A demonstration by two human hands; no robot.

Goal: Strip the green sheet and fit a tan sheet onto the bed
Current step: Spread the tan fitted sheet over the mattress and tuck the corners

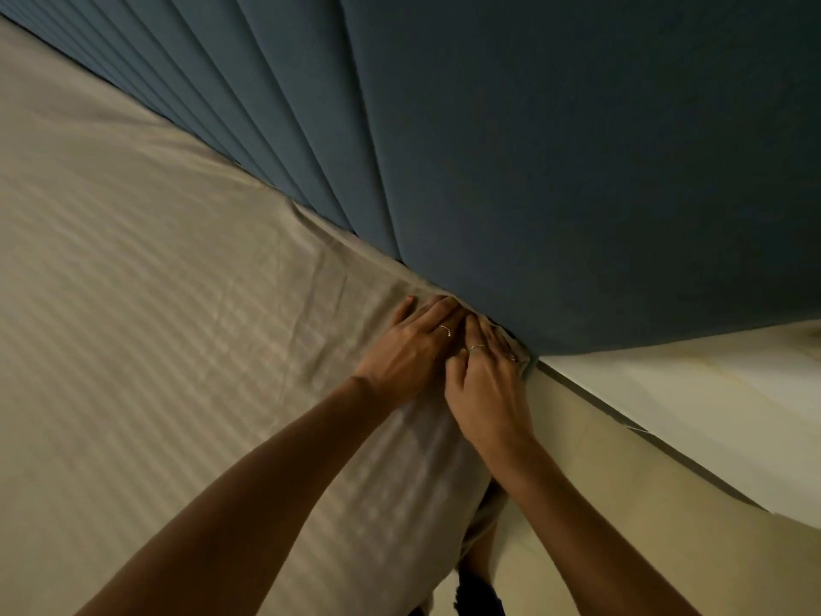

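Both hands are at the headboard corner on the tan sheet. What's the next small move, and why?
Probably push the sheet edge further down between mattress and headboard. Both the left hand and right hand press the tan sheet at the corner, where the cloth is bunched and creases fan out, so the corner looks not fully seated.

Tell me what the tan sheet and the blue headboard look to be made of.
Tan sheet: woven cloth, likely cotton, with a faint satin stripe; it creases softly. Headboard: matte blue fabric upholstery, seemingly padded, in stitched vertical channels.
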